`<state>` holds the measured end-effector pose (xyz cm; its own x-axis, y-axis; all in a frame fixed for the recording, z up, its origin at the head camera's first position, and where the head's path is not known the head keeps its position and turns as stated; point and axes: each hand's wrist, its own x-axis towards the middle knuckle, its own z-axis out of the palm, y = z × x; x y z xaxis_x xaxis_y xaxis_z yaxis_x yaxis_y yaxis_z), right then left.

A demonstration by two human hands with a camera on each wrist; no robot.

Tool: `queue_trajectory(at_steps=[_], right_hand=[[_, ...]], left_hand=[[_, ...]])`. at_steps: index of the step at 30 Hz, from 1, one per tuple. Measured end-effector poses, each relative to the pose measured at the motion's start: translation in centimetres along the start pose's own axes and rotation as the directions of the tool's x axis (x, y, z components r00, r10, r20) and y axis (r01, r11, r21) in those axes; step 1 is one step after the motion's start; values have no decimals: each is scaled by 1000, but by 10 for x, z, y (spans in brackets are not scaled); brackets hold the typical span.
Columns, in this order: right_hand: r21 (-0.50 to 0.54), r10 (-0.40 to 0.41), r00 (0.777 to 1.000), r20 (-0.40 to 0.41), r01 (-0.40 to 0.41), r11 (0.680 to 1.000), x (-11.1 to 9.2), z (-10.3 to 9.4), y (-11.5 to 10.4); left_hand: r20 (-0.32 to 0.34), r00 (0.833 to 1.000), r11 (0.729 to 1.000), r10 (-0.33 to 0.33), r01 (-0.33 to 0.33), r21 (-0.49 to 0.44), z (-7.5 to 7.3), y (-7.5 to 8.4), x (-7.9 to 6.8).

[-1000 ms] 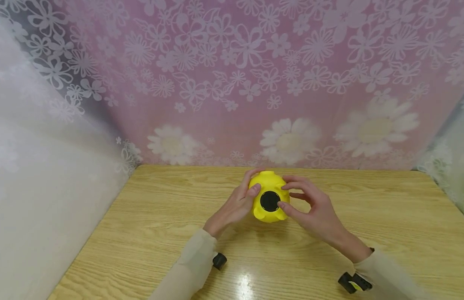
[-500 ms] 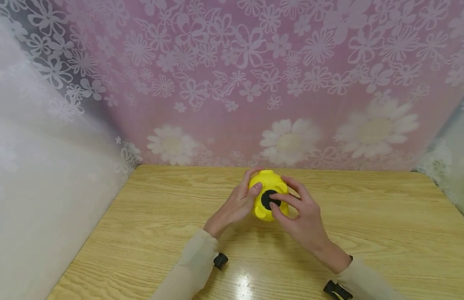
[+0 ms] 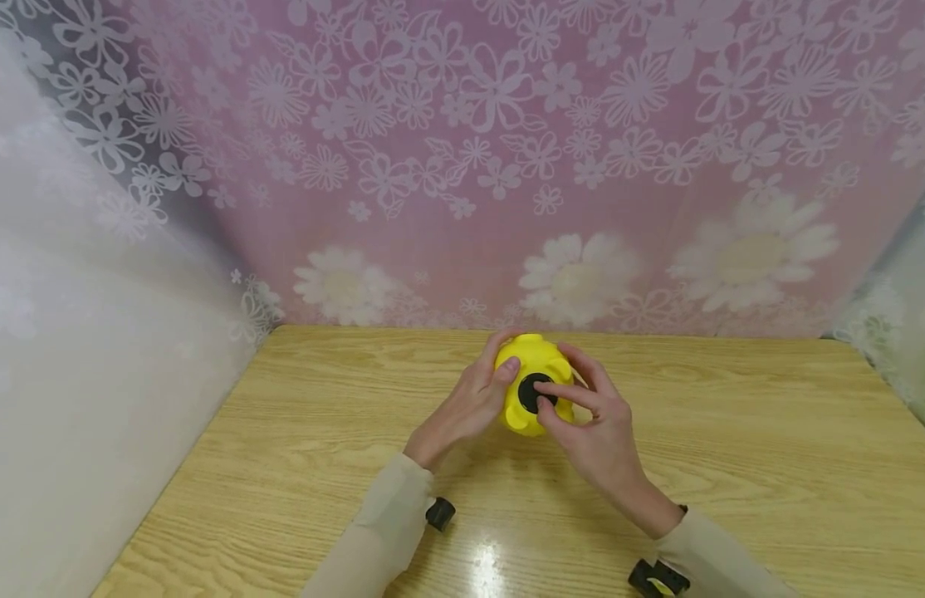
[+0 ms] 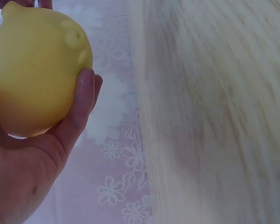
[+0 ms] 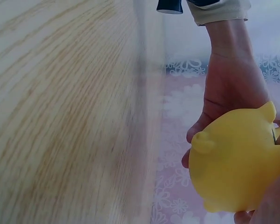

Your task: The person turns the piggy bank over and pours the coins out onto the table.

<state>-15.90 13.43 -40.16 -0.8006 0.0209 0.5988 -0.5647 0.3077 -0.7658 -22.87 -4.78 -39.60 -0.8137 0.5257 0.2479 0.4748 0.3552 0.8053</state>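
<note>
A yellow, rounded piggy bank (image 3: 533, 353) is held up over the table with its underside, stubby feet and round black plug (image 3: 528, 394) facing the head camera. My left hand (image 3: 466, 403) grips its left side, thumb across the near face and fingers behind. In the left wrist view that hand (image 4: 28, 172) cups the smooth body (image 4: 37, 70). My right hand (image 3: 600, 432) pinches at the plug with thumb and index finger, its other fingers along the bank's right side. The right wrist view shows the body (image 5: 233, 158), hiding most of the plug.
Beneath both hands is a wood-grain table (image 3: 320, 432), its far edge meeting a pink flowered curtain (image 3: 447, 208). A pale wall covering (image 3: 96, 374) rises on the left. Black wrist-camera mounts (image 3: 440, 514) stick out from both sleeves.
My right hand has moved left from the bank's side, bringing thumb and index finger onto the black plug. The bank has tilted slightly; my left hand keeps its grip.
</note>
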Motion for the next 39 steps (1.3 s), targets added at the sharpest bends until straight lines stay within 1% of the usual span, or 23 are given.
queue_trajectory(at_steps=[6,9,12,15,19,24,29,39], right_hand=[[5,14,1000,20,-15,1000,1,-1,2],[12,26,999,39,-27,1000,0,-1,4],[27,26,997,72,-28,999,0,-2,5],[35,21,994,108,-25,999,2,-3,7],[12,18,988,151,-20,1000,4,-6,9],[-30,26,980,196,-20,999,7,-8,9],[-57,34,976,216,-22,998,8,-10,8],[-69,51,969,243,-35,997,7,-12,7]], left_hand=[[19,1000,1000,7,-7,10,0,3,1],[38,999,1000,-6,6,6,1,3,1],[42,999,1000,-29,29,2,0,1,-1],[47,998,999,-38,38,0,-1,0,-2],[53,998,999,-41,41,-3,-3,-1,-3],[64,997,998,-48,50,-27,-4,-2,-3],[75,996,998,-38,41,-38,-4,-1,-3],[68,996,998,-48,50,-25,-3,-1,-5]])
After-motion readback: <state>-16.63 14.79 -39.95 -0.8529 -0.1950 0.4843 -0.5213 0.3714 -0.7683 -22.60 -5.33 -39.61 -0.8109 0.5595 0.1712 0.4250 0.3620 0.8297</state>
